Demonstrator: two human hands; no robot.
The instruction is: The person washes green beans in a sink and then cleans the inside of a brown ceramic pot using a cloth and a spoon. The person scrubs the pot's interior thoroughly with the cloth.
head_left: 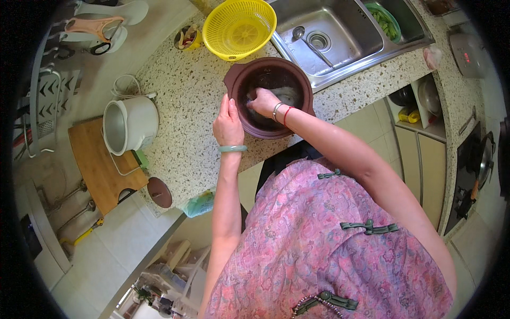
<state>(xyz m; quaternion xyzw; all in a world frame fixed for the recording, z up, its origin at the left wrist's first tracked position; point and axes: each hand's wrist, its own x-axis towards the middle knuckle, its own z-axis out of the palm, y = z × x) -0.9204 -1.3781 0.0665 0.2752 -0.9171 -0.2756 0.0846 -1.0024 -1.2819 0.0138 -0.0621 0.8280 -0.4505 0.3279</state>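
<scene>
A round, dark reddish-brown pot [239, 109] with side handles stands on the speckled counter. My left hand [228, 125], a green bangle at its wrist, holds the pot's left side, with fingers at the rim. Inside the pot is my right hand [263, 102], which wears a silver bangle and a red cord. Its fingers are curled and point down toward the pot's inner wall; the fingertips are hidden. A pale, greyish patch [288, 95] shows in the pot beside that hand; whether it is suds, water or a cloth I cannot tell.
Behind the pot are a yellow colander [239, 32], a small yellow cup [188, 38] and a steel sink [340, 32] with a ladle [313, 45]. To the left stand a white cooker pot [143, 121], a wooden cutting board [95, 170] and a brown lid [159, 192].
</scene>
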